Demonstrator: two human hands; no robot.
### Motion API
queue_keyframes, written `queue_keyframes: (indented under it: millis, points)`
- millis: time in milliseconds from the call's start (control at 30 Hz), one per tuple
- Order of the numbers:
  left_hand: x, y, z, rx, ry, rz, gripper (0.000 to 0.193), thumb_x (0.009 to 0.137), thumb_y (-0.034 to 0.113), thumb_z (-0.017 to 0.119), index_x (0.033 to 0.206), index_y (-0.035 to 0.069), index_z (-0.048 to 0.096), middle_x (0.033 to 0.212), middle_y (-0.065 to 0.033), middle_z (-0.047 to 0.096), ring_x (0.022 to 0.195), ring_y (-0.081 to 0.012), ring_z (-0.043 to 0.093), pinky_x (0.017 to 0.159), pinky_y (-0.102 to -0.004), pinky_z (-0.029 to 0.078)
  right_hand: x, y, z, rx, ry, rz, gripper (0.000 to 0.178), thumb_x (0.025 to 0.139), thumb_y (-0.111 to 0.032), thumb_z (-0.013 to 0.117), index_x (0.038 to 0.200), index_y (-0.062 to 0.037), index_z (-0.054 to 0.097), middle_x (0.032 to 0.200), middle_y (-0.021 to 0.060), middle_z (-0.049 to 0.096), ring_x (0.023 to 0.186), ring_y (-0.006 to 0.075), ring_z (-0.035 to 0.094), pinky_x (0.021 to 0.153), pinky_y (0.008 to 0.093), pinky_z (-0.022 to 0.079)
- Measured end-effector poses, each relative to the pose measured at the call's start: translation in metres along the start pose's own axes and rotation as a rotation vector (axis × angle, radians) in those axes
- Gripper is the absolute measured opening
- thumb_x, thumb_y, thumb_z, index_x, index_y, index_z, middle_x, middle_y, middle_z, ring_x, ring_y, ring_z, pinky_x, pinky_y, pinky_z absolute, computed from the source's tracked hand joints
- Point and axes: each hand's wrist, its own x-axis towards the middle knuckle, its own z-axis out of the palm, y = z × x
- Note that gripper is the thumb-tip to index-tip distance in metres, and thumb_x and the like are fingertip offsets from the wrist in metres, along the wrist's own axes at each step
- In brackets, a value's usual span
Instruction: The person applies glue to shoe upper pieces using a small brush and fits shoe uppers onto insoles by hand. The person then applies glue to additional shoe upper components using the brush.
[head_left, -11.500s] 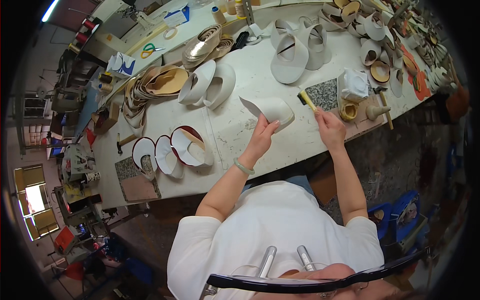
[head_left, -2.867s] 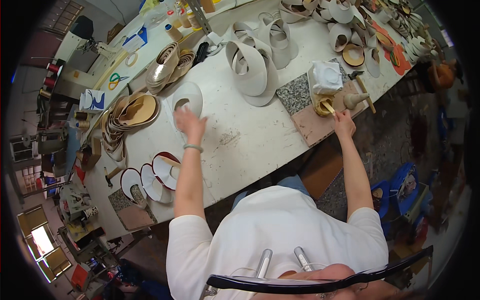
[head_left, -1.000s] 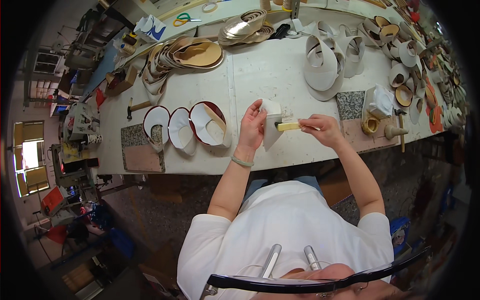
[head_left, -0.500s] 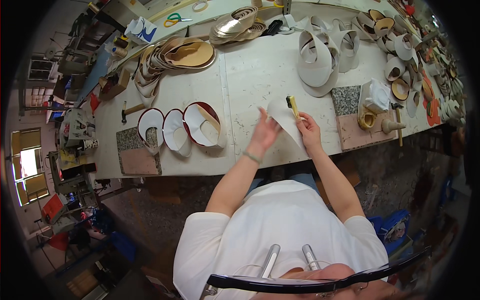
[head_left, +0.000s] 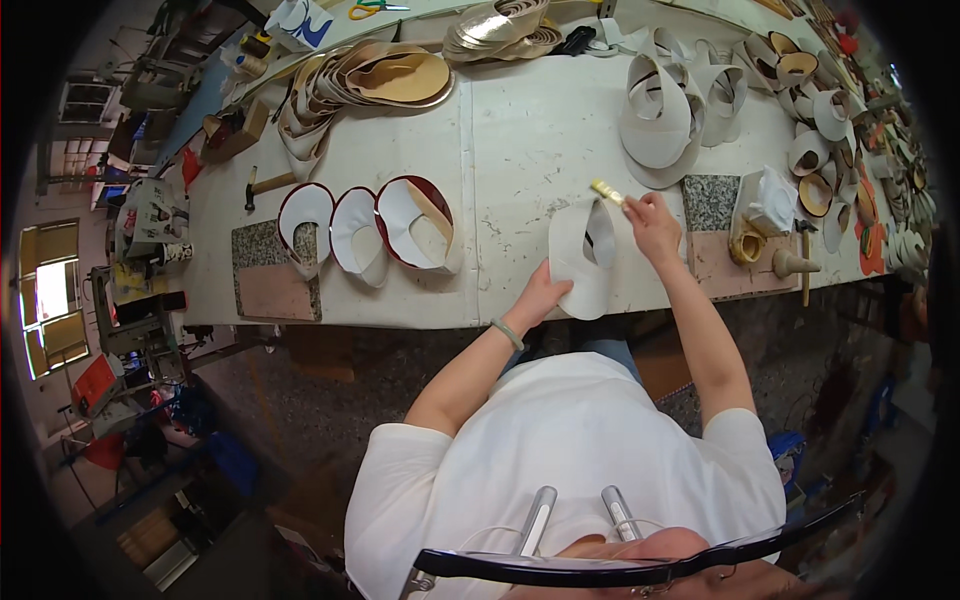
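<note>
My left hand [head_left: 544,293] is closed on the near left edge of a white shoe upper [head_left: 582,292], curved into a loop with an opening in its middle. A small yellow brush [head_left: 606,190] is gripped in my right hand [head_left: 653,228], just above the far right edge of the upper. Whether the brush touches the upper I cannot tell. To the left, three white shoe uppers with dark red edges [head_left: 447,238] stand in a row on the white table [head_left: 520,130].
A stone slab [head_left: 711,205], a glue-stained pot [head_left: 747,246], a pale cone-shaped tool [head_left: 793,263] and a hammer [head_left: 806,270] lie at the right. White uppers [head_left: 655,135] stand behind. Another hammer [head_left: 270,186], stacked beige pieces [head_left: 400,75] and gold pieces [head_left: 495,32] are farther left.
My left hand has come down onto the upper and grips its near edge. The upper is turned, showing its opening. My right hand has moved right and slightly away with the brush, now tilted.
</note>
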Motion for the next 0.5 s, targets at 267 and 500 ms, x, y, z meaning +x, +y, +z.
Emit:
queue_keyframes:
  millis: [267,500]
  points:
    - [-0.012,0.018,-0.016,-0.192,0.087,-0.056,0.049,0.083,-0.002,0.052,0.13,0.001,0.038,0.121,-0.0128,0.053,0.11,-0.0241,0.055,0.09,-0.0374,0.049,-0.04,-0.009,-0.013,0.011,-0.172,-0.222,0.017,0.082,-0.025,0.065,0.098,-0.0311,0.07,0.093,-0.0012,0.058,0.065,0.0218,0.06,0.06,0.0354,0.049]
    - [-0.018,0.023,-0.029,-0.235,0.156,-0.068,0.047,0.083,-0.005,0.05,0.129,0.0,0.039,0.122,-0.0134,0.054,0.109,-0.0243,0.056,0.09,-0.0368,0.049,-0.058,0.032,-0.011,0.154,-0.068,-0.012,0.016,0.082,-0.027,0.069,0.097,-0.0239,0.072,0.086,0.0,0.057,0.063,0.0219,0.059,0.061,0.034,0.047]
